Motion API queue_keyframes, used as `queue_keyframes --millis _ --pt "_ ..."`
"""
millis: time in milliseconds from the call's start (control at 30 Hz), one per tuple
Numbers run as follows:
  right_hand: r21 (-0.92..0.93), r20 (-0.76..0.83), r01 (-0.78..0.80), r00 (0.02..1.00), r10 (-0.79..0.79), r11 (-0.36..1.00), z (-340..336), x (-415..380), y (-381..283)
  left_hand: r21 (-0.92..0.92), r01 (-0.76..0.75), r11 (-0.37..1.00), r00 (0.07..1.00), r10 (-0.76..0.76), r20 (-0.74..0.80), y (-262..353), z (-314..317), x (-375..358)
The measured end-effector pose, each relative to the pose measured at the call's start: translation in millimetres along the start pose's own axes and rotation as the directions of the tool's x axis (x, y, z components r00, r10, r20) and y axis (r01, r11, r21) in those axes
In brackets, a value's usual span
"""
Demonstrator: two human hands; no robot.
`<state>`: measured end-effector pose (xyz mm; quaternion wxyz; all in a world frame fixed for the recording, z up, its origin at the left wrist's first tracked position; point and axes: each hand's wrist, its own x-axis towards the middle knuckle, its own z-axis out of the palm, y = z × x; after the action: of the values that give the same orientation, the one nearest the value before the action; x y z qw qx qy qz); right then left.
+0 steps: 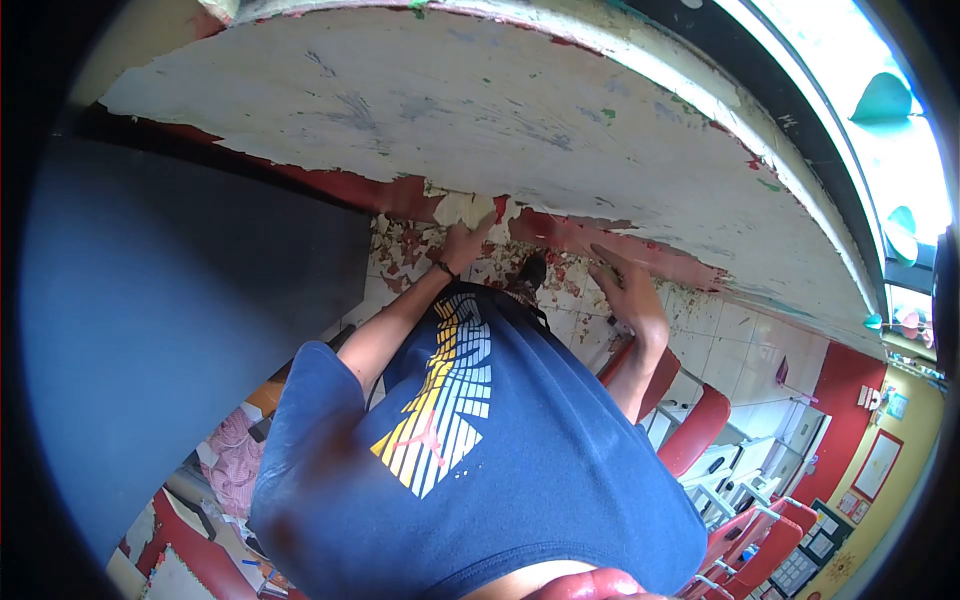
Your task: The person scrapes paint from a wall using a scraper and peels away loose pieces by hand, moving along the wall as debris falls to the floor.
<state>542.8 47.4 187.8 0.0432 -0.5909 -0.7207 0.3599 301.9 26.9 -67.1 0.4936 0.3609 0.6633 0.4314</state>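
My left hand (pixel 468 247) reaches to the foot of the wall, its fingers at a loose cream and red paint peel (pixel 462 208). The peel overlaps the lower red band of the wall. My right hand (pixel 630 292) is raised close to the red strip (pixel 655 258), fingers apart and holding nothing. Above both hands the wall (pixel 400 95) shows a large scraped pale surface with ragged red edges and small green flecks. Below them, many paint flakes (pixel 405 250) lie scattered over the white tiled floor (pixel 705 320). A dark shoe (pixel 532 268) stands among the flakes.
A large dark panel (pixel 190 240) stands close on the left. Red chairs (pixel 697 430) and white-framed furniture are at the right. Behind on the left lie a pink cloth (pixel 232 465) and assorted items. A bright window (pixel 900 110) is at upper right.
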Motion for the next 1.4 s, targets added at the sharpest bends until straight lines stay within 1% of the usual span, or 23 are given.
queue_keyframes --millis 33,133,267,333,433,467,533,567,633,667,733,767,833,867,933,967,1000,1033,1133,1233,1333,1367,1400 --pt "-0.010 0.010 -0.010 1.000 0.010 1.000 -1 2 -1 0.058 -0.016 0.998 0.999 0.017 -0.027 -5 0 1" --pt "-0.002 0.030 -0.030 0.999 0.030 1.000 -3 6 -8 0.004 -0.042 0.999 0.999 0.042 -0.004 -14 -2 0" --pt "0.002 0.090 -0.074 0.993 0.074 0.997 -4 14 -21 0.042 -0.006 0.999 1.000 0.006 0.000 -7 -6 -6" --pt "-0.036 0.076 -0.033 0.996 0.036 0.999 -2 16 -26 -0.002 -0.093 0.996 0.994 0.093 0.052 -10 -7 -10" --pt "-0.066 0.095 0.003 0.996 0.004 0.998 0 22 -25 0.108 -0.041 0.993 0.996 0.033 0.078 -19 -10 -10" --pt "-0.071 0.101 0.007 0.995 0.000 0.997 1 24 -28 0.104 -0.037 0.994 0.997 0.029 0.071 -8 -13 -14" --pt "-0.117 0.148 -0.047 0.987 0.064 0.992 2 28 -31 0.136 -0.038 0.990 0.996 0.026 0.087 9 -17 -24" --pt "-0.124 0.157 -0.047 0.985 0.067 0.991 5 30 -29 0.130 -0.028 0.991 0.996 0.017 0.083 -3 -14 -23" --pt "-0.101 0.136 0.146 0.982 -0.132 0.984 14 39 -21 0.162 -0.081 0.984 0.996 0.073 0.052 -29 -9 -12" --pt "-0.104 0.143 0.145 0.981 -0.129 0.984 20 47 -23 0.158 -0.075 0.985 0.996 0.068 0.050 -20 -9 -14" --pt "-0.238 0.121 0.218 0.973 -0.194 0.946 36 63 -31 -0.002 -0.304 0.953 0.947 0.302 -0.113 -5 -7 -21" --pt "-0.239 0.126 0.214 0.974 -0.188 0.947 42 65 -37 -0.005 -0.298 0.955 0.949 0.295 -0.110 -10 -7 -22" --pt "-0.360 0.067 0.249 0.968 -0.241 0.899 50 69 -53 0.155 -0.180 0.971 0.983 0.184 -0.009 -12 -14 -20" --pt "-0.361 0.075 0.263 0.964 -0.254 0.894 51 67 -61 0.155 -0.178 0.972 0.983 0.184 -0.024 -11 -17 -22" --pt "-0.394 -0.042 0.345 0.919 -0.392 0.852 50 60 -75 0.214 -0.191 0.958 0.979 0.203 -0.032 -6 -23 -26" --pt "-0.396 -0.036 0.356 0.915 -0.402 0.846 50 64 -86 0.212 -0.190 0.959 0.978 0.204 -0.044 -3 -25 -26" --pt "-0.396 0.058 0.244 0.969 -0.242 0.885 51 70 -96 0.234 -0.188 0.954 0.979 0.200 -0.029 0 -26 -28" --pt "-0.407 0.148 0.122 0.987 -0.066 0.905 53 73 -100 0.255 -0.184 0.949 0.981 0.193 -0.007 4 -27 -31" --pt "-0.448 0.163 0.177 0.980 -0.115 0.876 58 80 -99 0.206 -0.162 0.965 0.987 0.156 0.047 18 -33 -36" --pt "-0.464 0.114 0.200 0.980 -0.166 0.863 58 72 -96 0.215 -0.195 0.957 0.980 0.196 0.015 24 -40 -39" --pt "-0.465 0.143 0.150 0.985 -0.093 0.873 79 94 -73 0.214 -0.172 0.962 0.985 0.168 0.038 16 -36 -38" --pt "-0.463 0.130 0.137 0.988 -0.086 0.876 77 88 -77 0.216 -0.181 0.959 0.983 0.174 0.052 4 -33 -33" --pt "-0.448 0.113 0.163 0.986 -0.126 0.879 72 81 -84 0.190 -0.246 0.950 0.969 0.241 0.047 -8 -32 -27"
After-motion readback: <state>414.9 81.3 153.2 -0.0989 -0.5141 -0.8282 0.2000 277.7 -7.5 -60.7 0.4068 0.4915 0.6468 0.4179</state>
